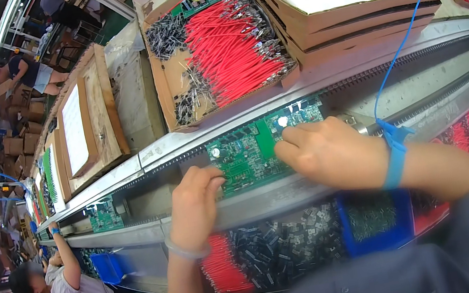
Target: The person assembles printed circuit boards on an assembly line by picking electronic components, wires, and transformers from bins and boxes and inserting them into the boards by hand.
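Observation:
A green circuit board (pixel 245 156) with small parts, round white-topped pieces and a plain green strip lies in the conveyor track in front of me. My left hand (pixel 193 197) is at the board's left edge, its thumb and fingers pinched together. Whatever that pinch holds, if anything, is too small to make out. Over the board's right part, my right hand (pixel 326 149) has its fingertips closed and pointing down; they hide what lies between them. A blue wrist strap (pixel 395 157) with a coiled cord circles my right wrist.
Beyond the track, a cardboard tray (pixel 173 82) holds red wires (pixel 235 46) and black components. Stacked cardboard (pixel 345 26) stands at far right. Nearer me are dark metal parts (pixel 289 243), red wires (pixel 224 264) and a blue bin (pixel 379 240). Another board (pixel 105 215) and a co-worker (pixel 74 287) are left.

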`<state>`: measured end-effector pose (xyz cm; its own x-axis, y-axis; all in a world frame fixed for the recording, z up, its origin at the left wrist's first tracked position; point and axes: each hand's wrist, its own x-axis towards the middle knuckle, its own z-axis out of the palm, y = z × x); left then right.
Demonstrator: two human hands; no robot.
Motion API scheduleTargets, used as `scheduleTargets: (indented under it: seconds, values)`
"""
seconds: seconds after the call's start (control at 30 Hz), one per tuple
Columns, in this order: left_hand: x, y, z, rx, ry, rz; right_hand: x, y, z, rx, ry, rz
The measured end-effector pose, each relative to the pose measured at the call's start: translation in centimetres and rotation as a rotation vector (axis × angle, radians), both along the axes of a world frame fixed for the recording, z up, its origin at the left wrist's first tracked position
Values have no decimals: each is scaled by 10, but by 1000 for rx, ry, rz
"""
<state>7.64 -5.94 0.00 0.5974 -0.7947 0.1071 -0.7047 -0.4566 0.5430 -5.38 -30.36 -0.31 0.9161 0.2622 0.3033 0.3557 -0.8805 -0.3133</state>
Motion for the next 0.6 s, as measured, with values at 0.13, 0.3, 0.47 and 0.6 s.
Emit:
scheduleTargets:
  seconds: [0.13, 0.3, 0.47, 0.6]
  values:
    - [-1, 0, -2, -3, 19, 1, 0, 0, 0, 7, -2, 9]
    - [-9, 5, -19, -13, -149, 2, 4, 1, 1, 6, -1, -11]
    - [-19, 3, -16, 66, -358, -59, 4, -4, 9, 3, 3, -2]
    - [-31, 5, -7, 208, -381, -102, -4, -3, 4, 28, 58, -15]
